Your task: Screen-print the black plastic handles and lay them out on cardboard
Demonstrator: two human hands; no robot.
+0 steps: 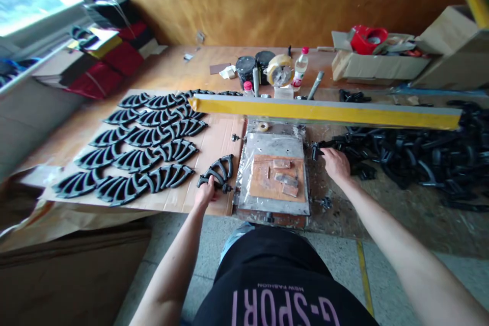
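Observation:
My left hand (206, 193) is closed on a small fan of black curved plastic parts (223, 165) at the cardboard's right edge. Rows of similar black parts (133, 155) lie nested on the cardboard sheet (214, 132) to its left. Between my hands sits a metal plate fixture (275, 142) with a brown board (260, 186) and small blocks on it. My right hand (336, 165) has its fingers bent around a dark plastic part (326, 145) at the left end of a loose heap of black parts (408, 155); its fingertips are partly hidden.
A long yellow and grey bar (324, 113) spans above the fixture. Behind it stand black cans (245, 69), a tape roll (280, 70) and a bottle (300, 67). Knobbed screws (325, 202) stick out at the fixture's sides. Boxes (382, 66) stand at back right.

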